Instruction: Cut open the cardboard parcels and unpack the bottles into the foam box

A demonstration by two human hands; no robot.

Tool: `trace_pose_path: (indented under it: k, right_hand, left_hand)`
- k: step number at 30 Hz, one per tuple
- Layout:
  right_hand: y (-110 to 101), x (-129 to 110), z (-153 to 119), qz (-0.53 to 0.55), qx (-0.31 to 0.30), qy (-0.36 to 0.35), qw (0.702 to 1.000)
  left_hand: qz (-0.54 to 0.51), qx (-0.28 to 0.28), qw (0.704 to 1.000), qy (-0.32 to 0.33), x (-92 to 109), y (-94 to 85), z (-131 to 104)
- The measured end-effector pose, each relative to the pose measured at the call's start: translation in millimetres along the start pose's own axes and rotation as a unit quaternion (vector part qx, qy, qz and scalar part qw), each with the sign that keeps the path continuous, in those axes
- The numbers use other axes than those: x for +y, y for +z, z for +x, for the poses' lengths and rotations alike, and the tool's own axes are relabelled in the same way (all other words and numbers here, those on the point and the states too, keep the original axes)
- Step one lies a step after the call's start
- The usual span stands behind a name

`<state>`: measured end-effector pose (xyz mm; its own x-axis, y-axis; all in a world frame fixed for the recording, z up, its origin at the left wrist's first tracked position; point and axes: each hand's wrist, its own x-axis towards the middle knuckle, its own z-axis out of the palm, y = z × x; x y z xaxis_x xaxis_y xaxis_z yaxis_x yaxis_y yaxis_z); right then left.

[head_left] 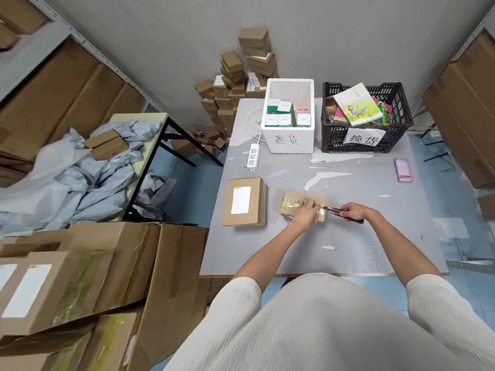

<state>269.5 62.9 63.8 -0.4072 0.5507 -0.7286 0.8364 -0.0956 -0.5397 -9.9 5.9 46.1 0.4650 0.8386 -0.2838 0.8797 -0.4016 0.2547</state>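
A small cardboard box wrapped in glossy tape lies on the grey table. My left hand rests on top of the box and presses it down. My right hand grips a red and black utility knife, its tip touching the right end of the box. A larger cardboard box with a white label lies flat just to the left.
At the table's far side stand a white foam box with small packs, a black crate of books, a power strip and a pink pad. Cardboard boxes and grey mailer bags crowd the left.
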Motion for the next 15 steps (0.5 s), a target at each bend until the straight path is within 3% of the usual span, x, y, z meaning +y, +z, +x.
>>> trace_pose_path:
  k: [5,10,15]
  right_hand:
    - [20.3,15.7,-5.6,0.11,0.0,-0.028,0.994]
    - [36.9,12.9,-3.6,0.122,0.031,-0.038,0.991]
    - [40.6,15.6,-6.0,0.152,0.005,-0.055,0.987]
  left_hand:
    - [0.014,-0.009,1.0,0.004,0.9,-1.5,-0.3]
    - [0.014,-0.01,1.0,0.006,-0.3,-1.9,-0.9]
    - [-0.007,-0.012,1.0,0.004,-2.1,-1.2,-2.4]
